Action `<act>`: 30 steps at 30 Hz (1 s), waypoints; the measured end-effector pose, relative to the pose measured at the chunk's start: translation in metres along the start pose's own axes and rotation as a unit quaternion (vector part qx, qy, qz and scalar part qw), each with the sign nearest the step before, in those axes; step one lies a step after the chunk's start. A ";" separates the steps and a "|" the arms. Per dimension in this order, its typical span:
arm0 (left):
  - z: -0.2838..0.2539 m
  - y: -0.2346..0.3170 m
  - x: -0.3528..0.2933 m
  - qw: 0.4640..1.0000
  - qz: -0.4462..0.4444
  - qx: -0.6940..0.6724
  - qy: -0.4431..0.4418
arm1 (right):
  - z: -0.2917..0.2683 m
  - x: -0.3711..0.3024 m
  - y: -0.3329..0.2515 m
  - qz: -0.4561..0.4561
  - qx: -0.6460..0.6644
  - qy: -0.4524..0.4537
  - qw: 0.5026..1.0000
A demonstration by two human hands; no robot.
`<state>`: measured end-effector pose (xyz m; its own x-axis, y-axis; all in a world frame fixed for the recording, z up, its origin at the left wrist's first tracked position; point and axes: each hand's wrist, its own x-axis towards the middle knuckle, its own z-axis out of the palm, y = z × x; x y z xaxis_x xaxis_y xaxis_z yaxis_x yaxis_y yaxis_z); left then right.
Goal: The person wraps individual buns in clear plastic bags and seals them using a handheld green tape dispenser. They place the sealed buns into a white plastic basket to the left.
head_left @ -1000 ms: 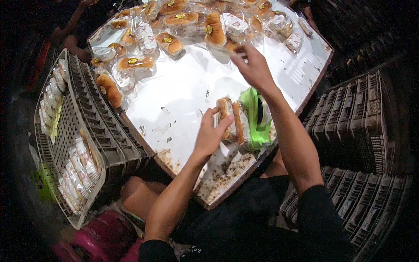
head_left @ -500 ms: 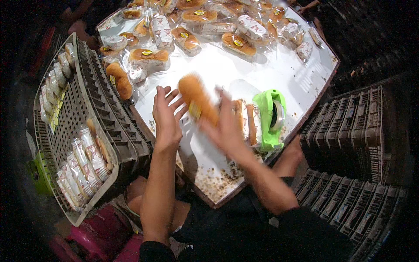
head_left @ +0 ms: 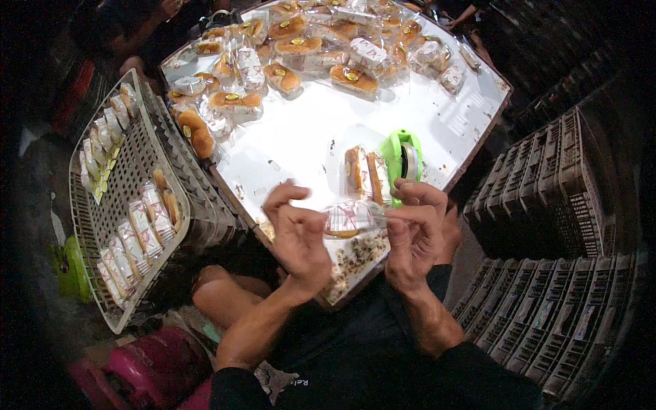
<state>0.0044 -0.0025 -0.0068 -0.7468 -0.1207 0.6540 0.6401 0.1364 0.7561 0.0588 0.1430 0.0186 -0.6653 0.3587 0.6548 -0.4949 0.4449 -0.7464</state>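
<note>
Low over the near corner of the white table (head_left: 301, 150), a bread roll in clear plastic wrap (head_left: 347, 219) hangs between my two hands, its white printed side up. My left hand (head_left: 299, 236) has curled fingers closed at the wrapper's left end. My right hand (head_left: 415, 239) pinches the twisted clear end on the other side. Just beyond them, two wrapped rolls (head_left: 366, 172) stand side by side against a bright green tape dispenser (head_left: 403, 160) holding a tape reel.
Many wrapped rolls (head_left: 294, 45) are heaped across the table's far side. At left, a tilted plastic crate (head_left: 130, 179) holds rows of wrapped rolls. Stacked crates (head_left: 536, 184) stand at right. A magenta object (head_left: 154, 362) sits lower left; dark crumbs lie near the table's corner.
The roll has turned from its golden side to its printed side and come nearer to me. My left hand, open before, has closed at the wrapper's end. The whole view has shifted slightly.
</note>
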 end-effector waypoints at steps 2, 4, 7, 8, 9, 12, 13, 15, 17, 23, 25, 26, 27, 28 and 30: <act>-0.001 0.012 0.011 0.998 -0.046 0.017 0.032 | 0.012 0.005 0.006 0.071 0.014 -0.030 0.997; 0.008 0.013 0.010 0.985 -0.130 -0.115 0.002 | 0.013 0.008 0.003 0.136 0.139 -0.019 0.981; 0.014 0.022 0.017 0.979 -0.171 -0.114 -0.008 | 0.021 0.011 -0.003 0.146 0.208 -0.018 0.967; 0.013 0.027 0.021 0.977 -0.190 -0.098 -0.018 | 0.024 0.012 -0.007 0.161 0.237 -0.009 0.958; 0.008 0.028 0.026 0.965 -0.230 -0.078 -0.103 | 0.028 0.015 -0.011 0.175 0.265 0.001 0.948; 0.019 0.019 0.022 0.964 -0.249 -0.090 0.034 | 0.038 0.016 -0.012 0.207 0.285 0.015 0.936; 0.021 0.010 0.014 0.994 -0.062 -0.040 0.079 | 0.041 0.018 -0.014 0.211 0.271 0.025 0.939; 0.025 0.016 0.002 0.994 -0.059 -0.077 0.049 | 0.040 0.019 -0.014 0.235 0.287 0.009 0.929; 0.012 0.027 -0.004 0.978 -0.181 -0.076 -0.072 | 0.042 0.024 -0.005 0.170 0.180 -0.032 0.968; 0.002 0.017 0.012 0.942 -0.293 -0.165 -0.016 | 0.061 0.007 -0.008 -0.021 -0.112 -0.084 0.990; -0.002 0.009 0.008 0.959 -0.243 -0.141 -0.037 | 0.057 0.010 -0.010 0.136 -0.011 -0.164 0.977; -0.002 0.005 0.010 0.958 -0.236 -0.161 -0.009 | 0.055 0.012 -0.010 0.213 0.042 -0.199 0.956; 0.000 0.001 0.013 0.957 -0.228 -0.180 0.019 | 0.056 0.020 -0.004 0.011 -0.044 -0.192 0.980; 0.000 -0.001 0.014 0.954 -0.221 -0.200 0.046 | 0.056 0.021 -0.006 0.046 -0.048 -0.192 0.979; -0.008 -0.008 0.015 0.954 -0.262 -0.147 -0.019 | 0.054 0.024 -0.013 0.114 -0.064 -0.187 0.974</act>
<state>-0.0107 -0.0137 -0.0026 -0.9805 -0.0600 0.1871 0.1958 -0.2145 0.9569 0.0187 0.1021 0.0376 -0.9186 0.1463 0.3671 -0.2530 0.4958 -0.8307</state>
